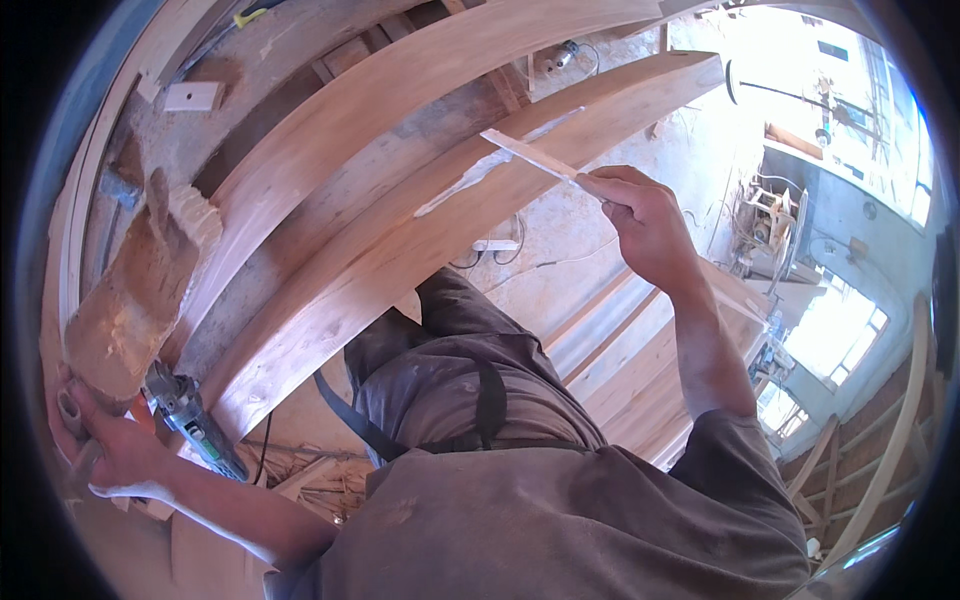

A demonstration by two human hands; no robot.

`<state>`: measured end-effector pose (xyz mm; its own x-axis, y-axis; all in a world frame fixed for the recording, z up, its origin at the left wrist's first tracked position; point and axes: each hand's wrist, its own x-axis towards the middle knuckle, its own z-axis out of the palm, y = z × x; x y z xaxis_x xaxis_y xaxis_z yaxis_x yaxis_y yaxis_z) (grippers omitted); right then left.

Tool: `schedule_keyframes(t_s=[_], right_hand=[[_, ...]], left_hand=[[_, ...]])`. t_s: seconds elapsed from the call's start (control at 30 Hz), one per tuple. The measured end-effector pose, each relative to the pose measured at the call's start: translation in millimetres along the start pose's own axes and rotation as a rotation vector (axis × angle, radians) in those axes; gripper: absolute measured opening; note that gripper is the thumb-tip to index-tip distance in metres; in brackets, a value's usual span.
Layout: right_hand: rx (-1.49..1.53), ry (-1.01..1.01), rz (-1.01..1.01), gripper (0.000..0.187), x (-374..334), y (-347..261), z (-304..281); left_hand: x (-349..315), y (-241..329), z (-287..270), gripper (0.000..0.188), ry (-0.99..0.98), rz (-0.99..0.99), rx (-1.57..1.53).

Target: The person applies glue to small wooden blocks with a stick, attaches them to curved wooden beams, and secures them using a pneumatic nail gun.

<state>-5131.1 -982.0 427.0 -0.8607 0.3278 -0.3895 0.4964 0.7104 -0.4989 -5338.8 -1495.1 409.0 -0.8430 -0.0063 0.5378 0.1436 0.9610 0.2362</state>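
Observation:
My right hand (645, 220) pinches a thin flat wooden stick (535, 155), held over a long plank. A streak of white paste (465, 187) runs along this wooden plank (375, 245), under and beside the stick's far end. At the far left, my left hand (115, 445) is closed on the lower end of a tan, cut-open container (135, 315) with a ragged rim. Crusted residue coats its inside, and a narrow stick-like piece stands in it. Some of my left fingers are hidden beneath the container.
A second curved plank (330, 110) lies beyond the pasted one. A dark power tool (195, 425) sits by my left wrist. A white block (193, 97) lies at the upper left. Stacked boards (640, 370) are at my right, with a machine (770, 215) farther off.

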Motion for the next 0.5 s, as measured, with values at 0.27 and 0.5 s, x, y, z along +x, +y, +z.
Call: schedule_keyframes(t_s=[0.27, 0.5], right_hand=[[0.060, -0.254, -0.111, 0.038, 4, -21, 15], [-0.097, 0.074, -0.298, 0.040, -27, -27, 67]], left_hand=[[-3, 8, 0, 0.024, -0.019, -0.028, -0.125], [-5, 15, -1, 0.022, -0.038, -0.025, -0.210]])
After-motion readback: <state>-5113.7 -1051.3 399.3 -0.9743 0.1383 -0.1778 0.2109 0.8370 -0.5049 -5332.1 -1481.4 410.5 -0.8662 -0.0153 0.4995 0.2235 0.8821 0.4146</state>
